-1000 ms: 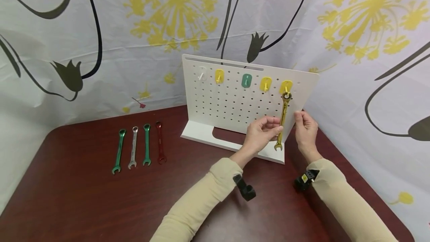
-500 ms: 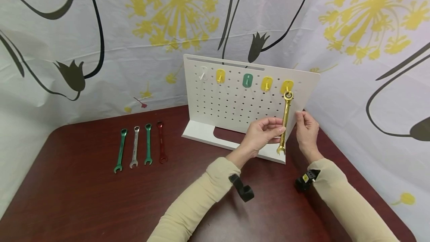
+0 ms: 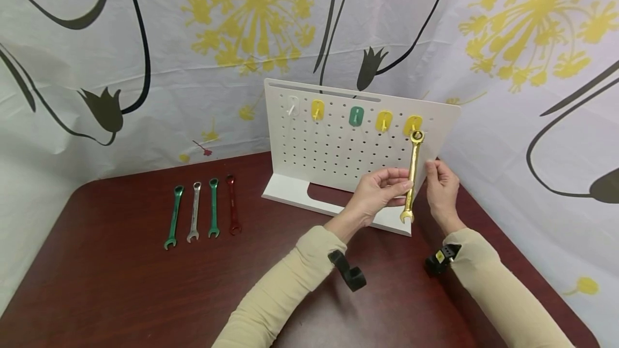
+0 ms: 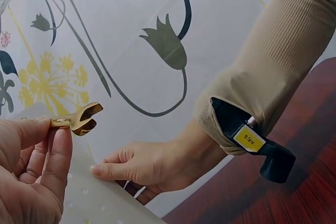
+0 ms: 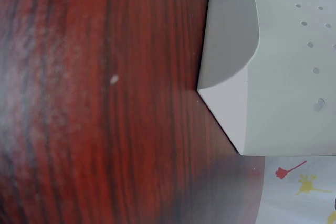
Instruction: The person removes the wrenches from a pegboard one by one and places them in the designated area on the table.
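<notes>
My left hand (image 3: 374, 192) pinches a gold combination wrench (image 3: 412, 176) between thumb and fingers, holding it nearly upright with its ring end on top. That ring end is right at the rightmost yellow hook (image 3: 413, 124) of a white pegboard (image 3: 333, 144); whether the hook's tip sits inside the ring, I cannot tell. In the left wrist view the wrench's open end (image 4: 83, 119) sticks out past the thumb. My right hand (image 3: 442, 192) grips the pegboard's right edge, thumb in front and fingers partly hidden behind. The right wrist view shows the board's base (image 5: 231, 40) without the hand.
On the table (image 3: 121, 283) at left lie a green wrench (image 3: 173, 219), a silver wrench (image 3: 194, 214), another green wrench (image 3: 213, 208) and a red wrench (image 3: 232, 205). More hooks line the board: white (image 3: 292, 106), yellow (image 3: 317, 110), green (image 3: 356, 116), yellow (image 3: 384, 121).
The gold wrench has shifted slightly right in my left hand's grip, its ring end moving right relative to the hook. My right hand keeps its place on the board's edge.
</notes>
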The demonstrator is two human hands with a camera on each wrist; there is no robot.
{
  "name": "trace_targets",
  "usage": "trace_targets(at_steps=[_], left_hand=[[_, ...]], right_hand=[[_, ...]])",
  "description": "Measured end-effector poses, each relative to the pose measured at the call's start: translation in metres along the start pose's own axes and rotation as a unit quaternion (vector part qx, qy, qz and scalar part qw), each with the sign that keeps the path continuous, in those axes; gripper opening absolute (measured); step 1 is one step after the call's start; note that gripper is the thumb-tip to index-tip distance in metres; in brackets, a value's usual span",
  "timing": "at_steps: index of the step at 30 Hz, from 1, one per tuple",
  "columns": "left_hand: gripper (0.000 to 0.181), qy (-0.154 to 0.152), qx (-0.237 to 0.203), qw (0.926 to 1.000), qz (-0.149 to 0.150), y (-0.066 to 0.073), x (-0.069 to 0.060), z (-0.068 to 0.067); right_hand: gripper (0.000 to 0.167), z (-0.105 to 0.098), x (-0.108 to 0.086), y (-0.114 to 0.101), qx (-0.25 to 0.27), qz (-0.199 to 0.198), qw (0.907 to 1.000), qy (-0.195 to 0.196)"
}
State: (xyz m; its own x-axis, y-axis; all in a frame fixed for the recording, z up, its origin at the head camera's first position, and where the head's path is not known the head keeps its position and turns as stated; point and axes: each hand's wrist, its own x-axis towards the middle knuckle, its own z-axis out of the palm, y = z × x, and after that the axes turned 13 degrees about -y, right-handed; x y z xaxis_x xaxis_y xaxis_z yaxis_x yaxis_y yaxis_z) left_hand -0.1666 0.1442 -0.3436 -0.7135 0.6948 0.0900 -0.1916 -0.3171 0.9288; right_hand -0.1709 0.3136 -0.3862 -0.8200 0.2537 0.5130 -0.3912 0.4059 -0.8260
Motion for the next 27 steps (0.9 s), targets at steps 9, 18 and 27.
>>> trace_targets(at_steps=[9,18,27], left_hand=[[0.027,-0.003,-0.024,0.9997,0.001,0.003,0.0,0.002],[0.026,-0.009,-0.036,0.9993,0.011,0.008,-0.002,0.004],[0.027,-0.008,-0.015,0.9998,0.004,0.009,-0.008,0.003]], right_hand=[[0.03,0.0,0.0,0.001,0.007,0.007,0.9999,-0.001],[0.03,0.0,0.0,0.0,-0.001,0.004,1.0,-0.002],[0.031,0.0,0.0,0.002,0.007,0.009,0.9999,0.003]])
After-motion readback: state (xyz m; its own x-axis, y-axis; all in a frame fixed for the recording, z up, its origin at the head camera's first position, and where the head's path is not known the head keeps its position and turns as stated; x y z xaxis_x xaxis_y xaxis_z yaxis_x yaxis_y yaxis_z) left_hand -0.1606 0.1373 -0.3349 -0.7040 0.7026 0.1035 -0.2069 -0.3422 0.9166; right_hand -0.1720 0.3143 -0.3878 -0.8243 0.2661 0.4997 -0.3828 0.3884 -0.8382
